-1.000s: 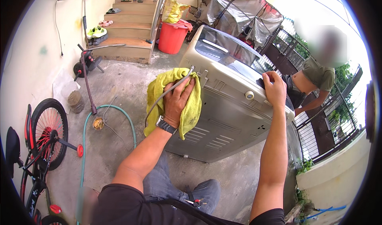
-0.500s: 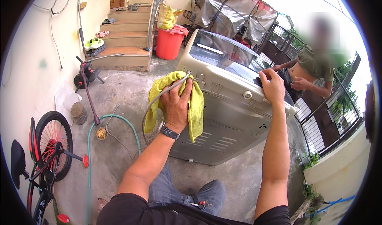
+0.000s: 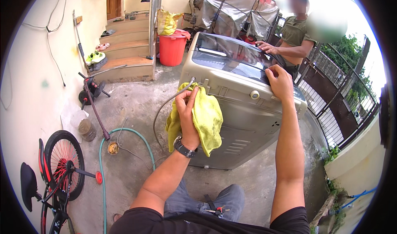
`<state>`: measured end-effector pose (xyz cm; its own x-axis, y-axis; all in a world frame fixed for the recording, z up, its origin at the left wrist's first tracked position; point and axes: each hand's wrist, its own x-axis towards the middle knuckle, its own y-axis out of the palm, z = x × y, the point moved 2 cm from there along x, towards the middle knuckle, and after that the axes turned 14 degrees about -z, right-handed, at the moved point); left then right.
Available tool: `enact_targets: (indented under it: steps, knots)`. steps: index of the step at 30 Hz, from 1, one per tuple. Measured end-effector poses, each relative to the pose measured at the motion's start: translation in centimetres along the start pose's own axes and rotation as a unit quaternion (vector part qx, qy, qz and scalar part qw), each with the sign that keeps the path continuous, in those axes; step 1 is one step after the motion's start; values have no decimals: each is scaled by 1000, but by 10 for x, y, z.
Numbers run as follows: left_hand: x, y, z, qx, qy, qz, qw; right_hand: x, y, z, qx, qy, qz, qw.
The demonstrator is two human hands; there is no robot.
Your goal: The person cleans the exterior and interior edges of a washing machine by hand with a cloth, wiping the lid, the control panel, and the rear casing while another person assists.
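Note:
A top-load washing machine (image 3: 225,128) with a beige body and dark glass lid stands before me, its back panel facing me. My left hand (image 3: 189,120), with a black watch on its wrist, is closed on a yellow-green cloth (image 3: 210,122) at the upper left of the back. Beside it a grey power cord (image 3: 158,115) leaves the machine's corner and hangs down. My right hand (image 3: 281,84) grips the top rear edge with bent fingers. A round white water inlet (image 3: 254,95) sits left of that hand.
Across the machine stands another person (image 3: 295,37), one hand near the lid. A red bin (image 3: 172,51) stands by tiled steps (image 3: 128,56). A teal hose (image 3: 102,176) and a bicycle (image 3: 66,168) are on my left. A gate (image 3: 335,97) is at the right.
My left hand and the cloth have shifted slightly right and down, leaving the cord's exit more exposed. The other person has straightened up and put a hand near the lid. The view has turned slightly.

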<state>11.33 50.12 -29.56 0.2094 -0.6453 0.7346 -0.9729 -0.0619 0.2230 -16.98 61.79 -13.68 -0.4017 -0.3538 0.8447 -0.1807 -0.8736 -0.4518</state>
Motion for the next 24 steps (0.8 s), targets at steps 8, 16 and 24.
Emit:
enact_targets:
  steps: [8, 16, 24]
  knots:
    - [37, -1, -42, 77, 110, 34, 990, 3, -1, -1, 19, 6, -2, 1000]
    - [92, -4, -62, 151, 175, 167, 958, 0, 1, 5, -10, -14, -3, 1000]
    - [129, -28, -11, -143, -77, 228, 960, 0, 2, 7, -34, -26, 21, 999]
